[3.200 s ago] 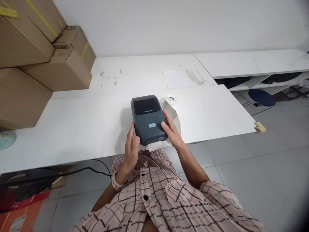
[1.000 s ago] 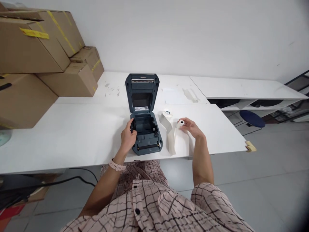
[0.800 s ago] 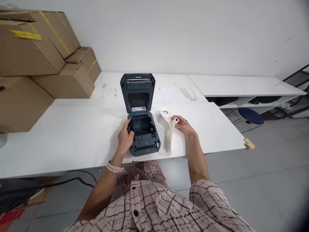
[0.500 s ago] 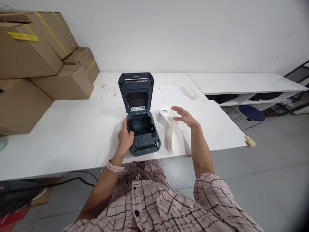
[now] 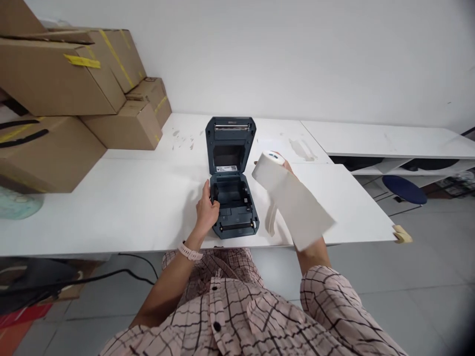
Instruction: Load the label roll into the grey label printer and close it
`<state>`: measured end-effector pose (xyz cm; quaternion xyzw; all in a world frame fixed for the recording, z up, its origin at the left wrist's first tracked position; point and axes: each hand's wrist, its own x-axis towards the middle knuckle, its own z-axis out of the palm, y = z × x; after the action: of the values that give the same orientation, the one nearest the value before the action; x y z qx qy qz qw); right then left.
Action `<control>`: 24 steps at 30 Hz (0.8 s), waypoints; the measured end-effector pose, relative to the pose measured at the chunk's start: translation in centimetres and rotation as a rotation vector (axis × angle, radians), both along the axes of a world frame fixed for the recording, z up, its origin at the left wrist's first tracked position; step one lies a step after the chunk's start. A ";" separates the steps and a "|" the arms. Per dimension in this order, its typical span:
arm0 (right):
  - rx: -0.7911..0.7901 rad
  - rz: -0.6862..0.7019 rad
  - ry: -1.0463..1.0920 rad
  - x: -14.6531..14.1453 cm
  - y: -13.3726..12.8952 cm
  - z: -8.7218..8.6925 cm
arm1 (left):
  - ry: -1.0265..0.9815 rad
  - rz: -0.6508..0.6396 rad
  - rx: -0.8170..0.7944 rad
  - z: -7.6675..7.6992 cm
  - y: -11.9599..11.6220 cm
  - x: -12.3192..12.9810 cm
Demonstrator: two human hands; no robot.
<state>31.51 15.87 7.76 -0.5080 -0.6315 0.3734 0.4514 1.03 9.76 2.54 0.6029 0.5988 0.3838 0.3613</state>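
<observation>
A dark grey label printer stands on the white table with its lid raised and its roll bay bare. My left hand grips the printer's left side, the thumb over the rim. Right of the printer, my right hand holds a roll of white label paper up off the table. Most of that hand is hidden behind the roll and its loose strip, which hangs toward my forearm. A narrow pale strip shows below the roll; what it joins is unclear.
Cardboard boxes are stacked at the left against the wall. A white sheet lies behind the roll. Yellowish padding covers the table's right front corner. A blue stool stands beyond, by a white shelf unit.
My right hand, open beside the roll before, has taken hold of it and lifted it, its paper strip swinging right. My left hand stays on the printer. The view has shifted left.
</observation>
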 end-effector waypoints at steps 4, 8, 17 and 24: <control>0.058 0.252 -0.203 -5.6 -1.0 3.4 | -0.028 0.006 0.024 -0.1 0.1 0.0; 0.018 0.454 -0.784 -11.3 -1.1 4.1 | -0.008 -0.008 -0.009 0.4 -0.1 0.0; 0.005 0.450 -0.976 -12.7 -2.2 1.4 | -0.034 -0.017 -0.008 0.7 -0.3 0.1; 0.250 0.291 -0.715 -10.6 -12.8 -1.4 | -0.216 -0.023 0.111 -0.8 -0.3 0.0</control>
<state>20.95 3.11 6.41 -0.4524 -0.8545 0.1537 0.2039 0.99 9.49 1.73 0.5840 0.5272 0.4750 0.3941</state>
